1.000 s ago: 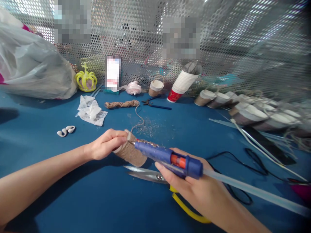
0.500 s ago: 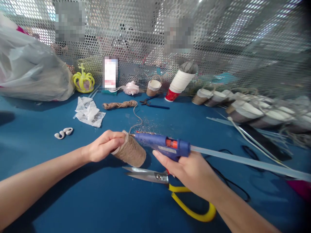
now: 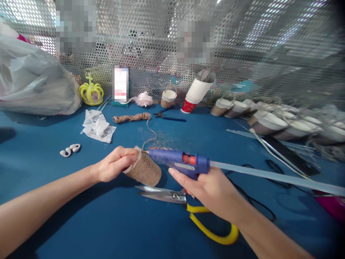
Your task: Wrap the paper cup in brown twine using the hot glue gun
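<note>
My left hand (image 3: pixel 115 164) is closed on the rim of a paper cup (image 3: pixel 147 169) wrapped in brown twine, which lies tilted with its base to the right. In my right hand (image 3: pixel 205 185) is a blue hot glue gun (image 3: pixel 175 160), its metal nozzle at the cup's wrapped edge. A long clear glue stick (image 3: pixel 256 173) sticks out of the gun's back. From the cup's rim, a loose strand runs back to a twisted hank of twine (image 3: pixel 131 117). Scissors with yellow handles (image 3: pixel 167 195) lie under my right wrist, blades pointing left.
Behind the cup lie pliers (image 3: pixel 172 118), crumpled white paper (image 3: pixel 98 126) and a stack of paper cups (image 3: pixel 198 93). Several twine-wrapped cups (image 3: pixel 269 124) line the right side. A plastic bag (image 3: pixel 35 75) stands at the left. A perforated metal screen (image 3: pixel 151 46) closes off the back.
Both hands hold nearly the same pose, with the glue gun's nozzle still at the cup's rim. The whole view has shifted slightly.
</note>
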### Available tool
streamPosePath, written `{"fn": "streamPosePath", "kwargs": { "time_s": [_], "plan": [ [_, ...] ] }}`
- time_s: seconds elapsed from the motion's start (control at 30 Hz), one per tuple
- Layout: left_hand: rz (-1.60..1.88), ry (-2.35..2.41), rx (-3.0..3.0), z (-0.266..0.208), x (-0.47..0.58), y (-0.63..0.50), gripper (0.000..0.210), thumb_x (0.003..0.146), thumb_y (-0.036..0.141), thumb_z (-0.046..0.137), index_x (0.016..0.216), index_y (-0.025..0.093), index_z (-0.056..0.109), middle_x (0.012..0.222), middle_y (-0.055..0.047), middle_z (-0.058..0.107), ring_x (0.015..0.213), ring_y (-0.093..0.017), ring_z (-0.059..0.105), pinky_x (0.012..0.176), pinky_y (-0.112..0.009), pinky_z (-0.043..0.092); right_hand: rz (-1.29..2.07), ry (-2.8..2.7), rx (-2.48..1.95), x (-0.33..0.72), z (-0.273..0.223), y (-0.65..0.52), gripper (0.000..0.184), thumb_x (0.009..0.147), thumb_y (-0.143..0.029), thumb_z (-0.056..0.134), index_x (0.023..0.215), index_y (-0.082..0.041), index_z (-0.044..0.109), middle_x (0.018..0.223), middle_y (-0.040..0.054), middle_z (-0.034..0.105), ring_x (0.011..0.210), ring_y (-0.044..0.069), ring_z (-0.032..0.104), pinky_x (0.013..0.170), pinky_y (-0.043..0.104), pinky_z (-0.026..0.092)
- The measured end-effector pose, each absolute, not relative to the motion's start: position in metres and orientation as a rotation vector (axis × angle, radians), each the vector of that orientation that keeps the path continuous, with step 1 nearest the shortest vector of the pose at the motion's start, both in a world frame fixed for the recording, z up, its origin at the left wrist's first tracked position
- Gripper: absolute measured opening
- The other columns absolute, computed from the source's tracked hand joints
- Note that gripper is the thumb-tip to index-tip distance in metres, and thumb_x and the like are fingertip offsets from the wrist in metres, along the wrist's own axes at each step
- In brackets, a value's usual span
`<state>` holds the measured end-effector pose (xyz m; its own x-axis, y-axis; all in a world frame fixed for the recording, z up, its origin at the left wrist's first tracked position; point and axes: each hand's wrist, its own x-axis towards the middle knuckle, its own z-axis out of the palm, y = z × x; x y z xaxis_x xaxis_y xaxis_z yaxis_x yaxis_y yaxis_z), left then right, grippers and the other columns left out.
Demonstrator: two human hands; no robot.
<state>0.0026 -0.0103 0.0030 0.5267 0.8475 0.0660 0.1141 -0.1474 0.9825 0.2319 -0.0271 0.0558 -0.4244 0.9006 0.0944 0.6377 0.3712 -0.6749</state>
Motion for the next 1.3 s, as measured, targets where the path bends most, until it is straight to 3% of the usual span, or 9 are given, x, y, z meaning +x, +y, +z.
{"fn": "streamPosePath", "kwargs": {
  "time_s": [0.5, 0.67, 0.83, 0.97, 1.13, 1.3],
  "plan": [
    [0.802, 0.836, 1.585, 0.0028, 0.003, -0.0105, 0.029, 0.082, 0.031, 0.037, 0.057, 0.017, 0.034, 0.054, 0.004, 0.033, 0.049, -0.008, 0.029, 0.044, -0.022, 0.025, 0.751, -2.164, -1.376, 0.2299, 0.0605, -0.0288, 0.035, 0.078, -0.031, 0.051, 0.046, -0.022, 0.039, 0.038, -0.0054, 0.043, 0.043, 0.011, 0.048, 0.045, 0.022, 0.042],
    [0.812, 0.822, 1.612, 0.0035, 0.0039, -0.0103, 0.03, 0.082, 0.031, 0.037, 0.056, 0.018, 0.033, 0.052, 0.005, 0.031, 0.048, -0.007, 0.028, 0.044, -0.023, 0.024, 0.75, -2.21, -1.338, 0.2337, 0.0577, -0.0299, 0.03, 0.079, -0.034, 0.05, 0.053, -0.021, 0.047, 0.047, -0.0046, 0.05, 0.044, 0.01, 0.047, 0.044, 0.02, 0.042],
    [0.816, 0.823, 1.581, 0.0029, 0.0038, -0.0105, 0.028, 0.082, 0.03, 0.037, 0.057, 0.018, 0.033, 0.052, 0.005, 0.03, 0.048, -0.008, 0.028, 0.045, -0.023, 0.025, 0.788, -2.186, -1.349, 0.2364, 0.055, -0.0298, 0.032, 0.079, -0.034, 0.052, 0.051, -0.021, 0.046, 0.041, -0.0061, 0.045, 0.039, 0.009, 0.043, 0.041, 0.02, 0.04],
    [0.816, 0.81, 1.6, 0.0026, 0.0033, -0.0107, 0.03, 0.083, 0.03, 0.037, 0.055, 0.018, 0.032, 0.052, 0.005, 0.029, 0.048, -0.007, 0.026, 0.046, -0.023, 0.024, 0.765, -2.203, -1.329, 0.2366, 0.0556, -0.031, 0.025, 0.079, -0.034, 0.052, 0.058, -0.02, 0.053, 0.051, -0.0044, 0.055, 0.047, 0.01, 0.049, 0.046, 0.019, 0.043],
    [0.814, 0.816, 1.581, 0.0023, 0.0026, -0.0106, 0.03, 0.083, 0.031, 0.037, 0.056, 0.018, 0.032, 0.053, 0.005, 0.03, 0.049, -0.008, 0.028, 0.047, -0.023, 0.025, 0.749, -2.209, -1.369, 0.2382, 0.0542, -0.0337, 0.026, 0.08, -0.036, 0.051, 0.059, -0.02, 0.056, 0.047, -0.0044, 0.054, 0.043, 0.011, 0.048, 0.045, 0.02, 0.043],
    [0.799, 0.816, 1.562, 0.001, 0.0023, -0.0107, 0.028, 0.083, 0.032, 0.038, 0.059, 0.017, 0.036, 0.055, 0.004, 0.033, 0.051, -0.008, 0.03, 0.047, -0.023, 0.026, 0.686, -2.232, -1.302, 0.2388, 0.0533, -0.034, 0.021, 0.079, -0.034, 0.053, 0.065, -0.021, 0.06, 0.058, -0.0028, 0.062, 0.054, 0.012, 0.056, 0.057, 0.022, 0.047]
  ]
}}
